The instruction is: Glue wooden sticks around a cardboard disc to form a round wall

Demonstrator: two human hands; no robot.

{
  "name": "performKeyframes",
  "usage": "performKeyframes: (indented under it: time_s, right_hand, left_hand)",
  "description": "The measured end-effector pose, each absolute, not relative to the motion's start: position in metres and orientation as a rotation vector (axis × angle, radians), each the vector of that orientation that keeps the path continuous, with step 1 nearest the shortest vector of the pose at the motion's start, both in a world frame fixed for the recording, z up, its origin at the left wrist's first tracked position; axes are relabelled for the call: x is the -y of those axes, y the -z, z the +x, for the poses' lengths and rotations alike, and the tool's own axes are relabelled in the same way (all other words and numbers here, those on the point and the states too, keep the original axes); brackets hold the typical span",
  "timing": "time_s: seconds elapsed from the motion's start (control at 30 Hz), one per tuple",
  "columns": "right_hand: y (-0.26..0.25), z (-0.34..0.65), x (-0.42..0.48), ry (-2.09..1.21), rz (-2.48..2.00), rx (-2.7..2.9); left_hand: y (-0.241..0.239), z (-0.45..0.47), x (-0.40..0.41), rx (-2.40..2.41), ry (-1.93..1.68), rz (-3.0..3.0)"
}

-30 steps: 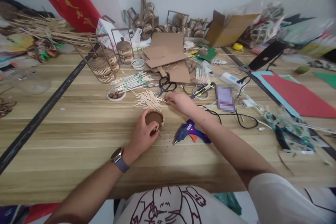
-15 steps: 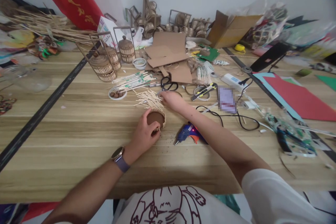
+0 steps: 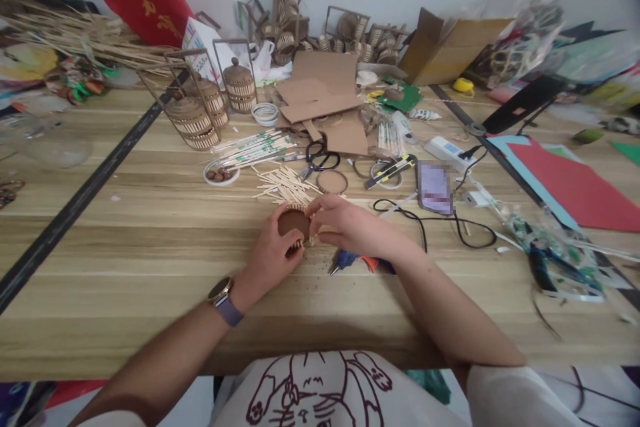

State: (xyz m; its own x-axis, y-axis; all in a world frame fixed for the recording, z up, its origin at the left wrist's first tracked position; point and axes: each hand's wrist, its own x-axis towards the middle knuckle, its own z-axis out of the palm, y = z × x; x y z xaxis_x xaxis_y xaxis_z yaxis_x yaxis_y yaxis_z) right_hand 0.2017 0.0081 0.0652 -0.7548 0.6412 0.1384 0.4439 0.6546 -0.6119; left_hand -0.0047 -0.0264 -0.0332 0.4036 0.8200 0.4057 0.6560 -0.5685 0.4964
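Note:
My left hand (image 3: pixel 273 247) is wrapped round the left side of a small round basket (image 3: pixel 294 223). The basket has a brown disc for its base and short pale sticks standing along its edge. Against its right rim, the curled fingers of my right hand (image 3: pixel 340 223) pinch at the stick wall; what lies between the fingertips is too small to make out. Just beyond the basket is a loose pile of short wooden sticks (image 3: pixel 283 185). A blue glue gun (image 3: pixel 345 259) lies partly under my right forearm.
Scissors (image 3: pixel 323 157), a brown ring-edged disc (image 3: pixel 333 181), a box cutter (image 3: pixel 391 172) and a phone (image 3: pixel 434 187) lie beyond my hands. A black cable (image 3: pixel 425 219) loops at right. Finished lidded baskets (image 3: pixel 193 121) stand at back left, cardboard sheets (image 3: pixel 320 87) at back centre.
My right hand has come back from the stick pile to the right rim of the basket, uncovering the brown disc by the scissors. My left hand keeps its hold on the basket.

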Motion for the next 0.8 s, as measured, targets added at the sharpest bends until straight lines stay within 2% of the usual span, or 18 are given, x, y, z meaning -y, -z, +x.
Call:
performKeyframes:
  time_s: [0.33,0.8]
  right_hand:
    - [-0.036,0.188,-0.018,-0.643,-0.782,2.661]
    - [-0.023,0.189,-0.014,-0.610,-0.784,2.586]
  left_hand:
    - [0.033,-0.005,0.026,-1.292,-0.895,2.403]
    - [0.039,-0.004,0.027,-1.335,-1.000,2.356]
